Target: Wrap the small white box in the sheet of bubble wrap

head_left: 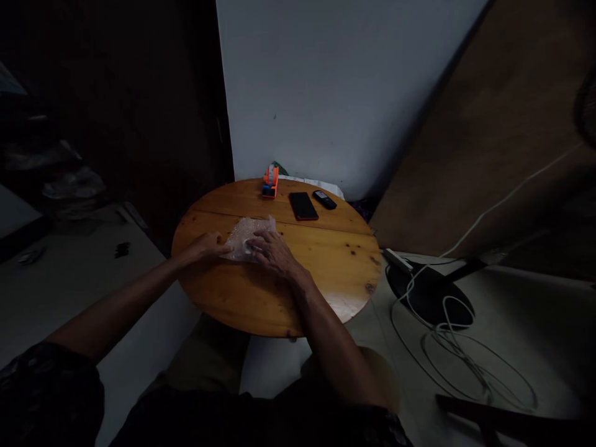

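Observation:
A crumpled sheet of clear bubble wrap (242, 233) lies on the round wooden table (326, 267). My left hand (209, 246) is at its lower left corner, thumb and fingers closed on the edge. My right hand (274, 251) rests on the right part of the sheet, palm down, with its fingers stretched out and a little apart. Something whitish shows by the right fingertips, too dim to make out. Whether anything lies inside or under the wrap is hidden.
Toward the table's back stand an orange tape dispenser (270, 181), a black smartphone (303, 206) and a small dark keypad phone (325, 199). A white wall (326, 93) rises behind. To the right, a white cable (459, 347) lies coiled on the floor near a round black base (428, 295).

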`<state>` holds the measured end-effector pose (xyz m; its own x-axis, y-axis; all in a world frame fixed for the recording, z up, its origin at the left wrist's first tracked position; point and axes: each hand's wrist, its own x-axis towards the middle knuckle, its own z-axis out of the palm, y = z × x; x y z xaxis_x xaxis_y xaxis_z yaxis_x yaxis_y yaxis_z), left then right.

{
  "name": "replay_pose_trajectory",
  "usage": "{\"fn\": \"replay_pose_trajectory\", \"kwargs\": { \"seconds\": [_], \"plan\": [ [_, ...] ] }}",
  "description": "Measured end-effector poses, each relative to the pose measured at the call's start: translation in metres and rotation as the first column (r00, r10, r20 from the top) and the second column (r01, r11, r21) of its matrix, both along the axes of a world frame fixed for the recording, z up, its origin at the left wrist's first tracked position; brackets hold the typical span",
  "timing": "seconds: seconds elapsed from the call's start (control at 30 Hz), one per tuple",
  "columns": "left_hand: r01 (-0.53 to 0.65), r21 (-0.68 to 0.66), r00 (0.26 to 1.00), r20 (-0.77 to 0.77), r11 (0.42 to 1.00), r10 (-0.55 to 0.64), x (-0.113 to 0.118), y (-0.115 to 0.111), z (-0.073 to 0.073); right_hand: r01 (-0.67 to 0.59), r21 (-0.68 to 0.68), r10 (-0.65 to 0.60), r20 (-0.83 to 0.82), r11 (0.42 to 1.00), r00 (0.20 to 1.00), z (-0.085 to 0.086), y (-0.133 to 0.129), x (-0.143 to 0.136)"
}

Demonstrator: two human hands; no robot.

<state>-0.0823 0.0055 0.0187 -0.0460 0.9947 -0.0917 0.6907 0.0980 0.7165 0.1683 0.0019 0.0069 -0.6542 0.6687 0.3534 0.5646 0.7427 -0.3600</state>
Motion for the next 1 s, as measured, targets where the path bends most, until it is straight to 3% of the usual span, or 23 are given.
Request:
{"fn": "replay_pose_trajectory", "kwargs": {
  "seconds": [0.1, 0.17, 0.33, 0.5, 0.67, 0.87, 1.0],
  "plan": [
    [0.0, -0.192, 0.98, 0.194, 0.981, 0.038, 0.006, -0.006, 0.005, 0.006, 0.004, -0.006, 0.019, 1.0, 1.0, 0.001, -0.002, -0.001],
    [0.003, -0.233, 0.946, 0.315, 0.972, 0.072, 0.011, -0.014, 0.008, 0.013, 0.013, -0.013, 0.022, 1.0, 1.0, 0.002, -0.003, -0.002],
    [-0.018, -0.223, 0.875, 0.469, 0.975, 0.123, 0.029, -0.024, 0.013, 0.029, 0.034, -0.03, 0.014, 0.999, 0.999, 0.001, -0.003, -0.004],
    [-0.013, -0.16, 0.819, 0.564, 0.987, 0.102, 0.057, -0.022, 0.017, 0.044, -0.002, -0.044, 0.009, 0.999, 0.999, -0.002, -0.001, -0.007],
    [0.016, -0.128, 0.795, 0.603, 0.992, 0.065, 0.074, -0.026, 0.022, 0.027, -0.047, -0.031, -0.095, 0.999, 0.995, -0.003, -0.003, -0.008],
    [0.131, -0.195, 0.853, 0.522, 0.972, -0.01, 0.065, -0.026, 0.034, 0.102, -0.136, -0.127, -0.188, 0.985, 0.974, -0.007, 0.0, 0.0],
    [0.213, -0.054, 0.917, 0.356, 0.976, -0.181, 0.066, -0.025, 0.035, 0.063, -0.279, -0.144, -0.28, 0.958, 0.949, -0.009, 0.006, 0.008]
  ]
}}
